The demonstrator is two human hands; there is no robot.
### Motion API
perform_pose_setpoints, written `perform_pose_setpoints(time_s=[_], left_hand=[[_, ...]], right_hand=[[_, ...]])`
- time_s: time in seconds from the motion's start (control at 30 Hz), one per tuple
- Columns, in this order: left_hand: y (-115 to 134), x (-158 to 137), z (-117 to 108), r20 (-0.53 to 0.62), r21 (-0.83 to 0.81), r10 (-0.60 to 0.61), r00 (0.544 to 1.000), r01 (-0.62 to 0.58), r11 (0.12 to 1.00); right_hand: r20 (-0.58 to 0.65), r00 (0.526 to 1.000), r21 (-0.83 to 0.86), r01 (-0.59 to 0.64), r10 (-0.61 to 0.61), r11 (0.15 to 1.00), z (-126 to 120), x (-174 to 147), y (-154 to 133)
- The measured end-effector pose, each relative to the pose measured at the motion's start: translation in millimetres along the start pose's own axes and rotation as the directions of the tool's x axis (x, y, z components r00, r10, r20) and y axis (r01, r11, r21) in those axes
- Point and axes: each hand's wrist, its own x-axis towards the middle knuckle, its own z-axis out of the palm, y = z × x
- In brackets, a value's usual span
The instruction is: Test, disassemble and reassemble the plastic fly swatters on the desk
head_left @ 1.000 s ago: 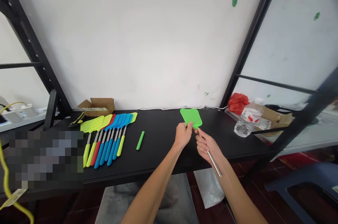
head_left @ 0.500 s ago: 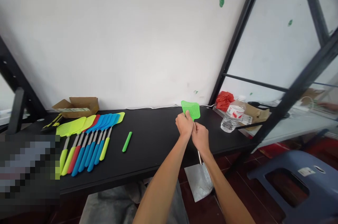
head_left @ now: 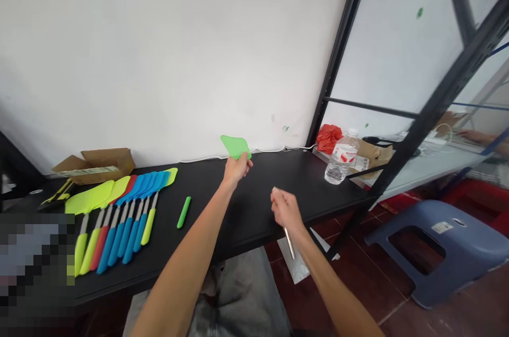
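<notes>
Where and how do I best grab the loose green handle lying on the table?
Probably around the middle of the green handle, pinching across its narrow width. Come from above and from the right: it lies flat, slim and straight, its length pointing away from the body, and the row of fly swatters lies to its left.

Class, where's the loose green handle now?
In the head view, the loose green handle lies on the table, left of centre, between swatters and left arm.
</notes>
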Motion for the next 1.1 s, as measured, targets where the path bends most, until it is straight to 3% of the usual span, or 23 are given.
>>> perform_pose_setpoints(time_s=[0.07,0.17,0.33,0.4,0.47,0.53,0.6,0.67,0.77,0.9,1.0,1.1], left_hand=[[-11,-9,-8,0.079,0.125,-0.055,0.995,0.045,0.991],[-21,-25,-5,0.167,0.306,-0.161,0.973,0.104,0.946],[-22,-51,-21,0.18,0.498,-0.249,0.952,0.13,0.857],[-27,-70,-41,0.122,0.565,-0.185,0.975,0.085,0.821],[-37,-93,-65,0.019,0.723,0.063,0.998,-0.057,0.688],[-50,-115,-89,-0.029,0.837,0.252,0.967,-0.114,0.535],[-62,-130,-108,-0.019,0.898,0.292,0.956,-0.112,0.426],[-71,-138,-120,0.0,0.92,0.262,0.965,-0.103,0.378],[-78,-138,-126,0.017,0.926,0.233,0.972,-0.103,0.362],[-81,-137,-139,0.008,0.93,0.276,0.961,-0.109,0.351],[-84,-140,-163,-0.117,0.946,0.309,0.944,0.011,0.324],[-87,-142,-184,-0.254,0.942,0.204,0.945,0.195,0.271]], right_hand=[[-0.014,1.0,0.118,0.013,-0.011,0.993,3,3,-4],[0.035,0.998,0.133,0.056,-0.061,0.99,9,14,-9],[0.042,0.998,0.146,0.042,-0.049,0.988,23,25,4],[0.041,0.999,0.138,0.017,-0.023,0.99,28,26,9],[0.049,0.999,0.097,-0.001,-0.004,0.995,34,27,11],[0.08,0.997,0.009,-0.005,0.005,1.0,46,29,10],[0.123,0.992,-0.159,0.032,-0.012,0.987,63,33,9],[0.15,0.986,-0.384,0.127,-0.074,0.915,86,39,8],[0.163,0.968,-0.68,0.252,-0.193,0.688,122,48,9],[0.179,0.962,-0.852,0.255,-0.205,0.456,151,53,11],[0.185,0.965,-0.88,0.246,-0.185,0.407,154,53,12],[0.192,0.965,-0.873,0.252,-0.181,0.418,152,52,12]])
